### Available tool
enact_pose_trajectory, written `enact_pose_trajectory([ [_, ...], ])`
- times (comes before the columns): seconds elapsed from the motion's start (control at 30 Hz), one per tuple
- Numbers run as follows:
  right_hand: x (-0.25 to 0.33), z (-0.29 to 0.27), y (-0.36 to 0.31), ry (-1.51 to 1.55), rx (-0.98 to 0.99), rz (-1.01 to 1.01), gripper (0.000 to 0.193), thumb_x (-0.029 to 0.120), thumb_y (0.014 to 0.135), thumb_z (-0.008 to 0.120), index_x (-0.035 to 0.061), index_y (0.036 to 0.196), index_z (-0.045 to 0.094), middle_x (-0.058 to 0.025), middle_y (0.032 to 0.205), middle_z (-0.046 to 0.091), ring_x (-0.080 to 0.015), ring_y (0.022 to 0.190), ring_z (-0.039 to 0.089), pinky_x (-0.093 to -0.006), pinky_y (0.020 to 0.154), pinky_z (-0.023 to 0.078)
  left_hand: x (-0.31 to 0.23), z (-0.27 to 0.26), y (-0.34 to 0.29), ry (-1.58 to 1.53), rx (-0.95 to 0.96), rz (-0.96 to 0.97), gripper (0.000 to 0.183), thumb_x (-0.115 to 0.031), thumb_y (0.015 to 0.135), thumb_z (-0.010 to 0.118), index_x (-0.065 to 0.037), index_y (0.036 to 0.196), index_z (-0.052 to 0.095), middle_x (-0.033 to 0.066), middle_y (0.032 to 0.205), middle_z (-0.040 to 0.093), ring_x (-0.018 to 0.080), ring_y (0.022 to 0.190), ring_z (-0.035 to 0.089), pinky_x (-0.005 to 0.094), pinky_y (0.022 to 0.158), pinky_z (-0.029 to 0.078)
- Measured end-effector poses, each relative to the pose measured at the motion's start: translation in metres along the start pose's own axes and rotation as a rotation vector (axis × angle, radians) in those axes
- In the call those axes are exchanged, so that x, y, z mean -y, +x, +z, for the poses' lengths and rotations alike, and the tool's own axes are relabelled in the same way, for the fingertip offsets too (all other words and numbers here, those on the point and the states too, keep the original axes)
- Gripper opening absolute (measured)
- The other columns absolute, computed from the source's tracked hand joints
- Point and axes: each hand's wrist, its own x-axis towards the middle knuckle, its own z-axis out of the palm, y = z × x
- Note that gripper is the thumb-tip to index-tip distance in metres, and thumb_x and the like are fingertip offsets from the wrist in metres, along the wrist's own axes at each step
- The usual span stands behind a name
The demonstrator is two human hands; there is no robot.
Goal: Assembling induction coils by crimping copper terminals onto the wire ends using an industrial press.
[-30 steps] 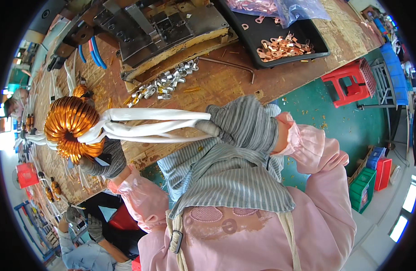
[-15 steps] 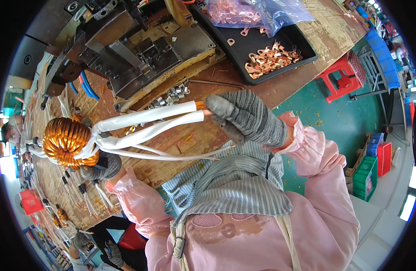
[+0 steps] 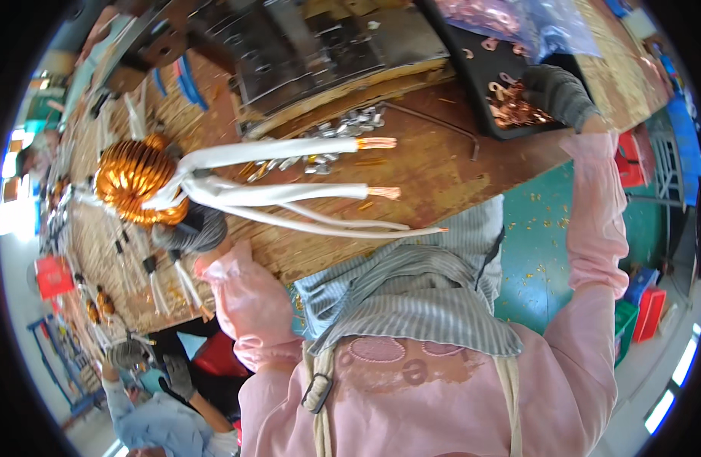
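My left hand (image 3: 202, 230), in a grey knit glove, is closed around the underside of a ring-shaped coil of copper wire (image 3: 137, 179). From the coil, two thick white-sleeved leads (image 3: 282, 156) run rightward, their bare copper strands fanned at the tips. Below them trail thinner white wires (image 3: 327, 227). My right hand (image 3: 560, 95), gloved alike, reaches down into a black tray (image 3: 472, 84) and touches a pile of copper cable lugs (image 3: 510, 113). Its fingertips are blurred and partly hidden against the lugs, so I cannot tell whether they grip one.
A dark metal press (image 3: 312, 53) stands at the back. Small silver ferrules (image 3: 343, 129) and a bent hex key (image 3: 442, 122) lie before it. A plastic bag of lugs (image 3: 510, 19) rests over the tray. Coils and wires spread along the left; a co-worker's gloved hands (image 3: 179, 377) show lower left.
My right hand has let go of the lead ends and moved right and away into the tray. The two thick leads now spread apart. My left hand keeps the coil.
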Motion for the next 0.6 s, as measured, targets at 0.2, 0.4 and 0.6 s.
enact_pose_trajectory([
  [0.2, 0.004, 0.030, 0.013, 0.236, -0.200, 0.039, 0.032, 0.028, 0.074, 0.063, 0.0091, 0.099, 0.059, -0.0117, 0.090, 0.062, -0.0268, 0.086, 0.058, -0.0350, 0.077, 0.045, 0.029, 0.022, 0.142, -2.204, -0.192, 0.097, 0.078, -0.042, 0.060, 0.069, -0.008, 0.123, 0.038, 0.0126, 0.121, 0.045, 0.0297, 0.106, 0.046, 0.0475, 0.091, 0.036],
  [0.4, -0.005, 0.026, 0.013, 0.375, -0.345, 0.162, 0.032, 0.030, 0.079, 0.060, 0.0082, 0.101, 0.059, -0.0109, 0.092, 0.062, -0.0222, 0.086, 0.059, -0.0315, 0.078, 0.044, 0.030, 0.024, 0.150, -2.357, 0.023, 0.258, 0.079, -0.043, 0.061, 0.066, -0.009, 0.125, 0.037, 0.0120, 0.120, 0.046, 0.0302, 0.111, 0.043, 0.0443, 0.097, 0.032],
  [0.6, 0.064, 0.005, -0.001, 1.053, -0.735, -0.033, 0.026, 0.026, 0.083, 0.056, 0.0063, 0.099, 0.059, -0.0027, 0.075, 0.061, -0.0078, 0.058, 0.052, -0.0209, 0.050, 0.041, 0.026, -0.001, 0.144, -2.281, -0.142, 0.166, 0.077, -0.039, 0.063, 0.067, -0.008, 0.126, 0.035, 0.0132, 0.123, 0.043, 0.0306, 0.112, 0.042, 0.0458, 0.097, 0.032],
])
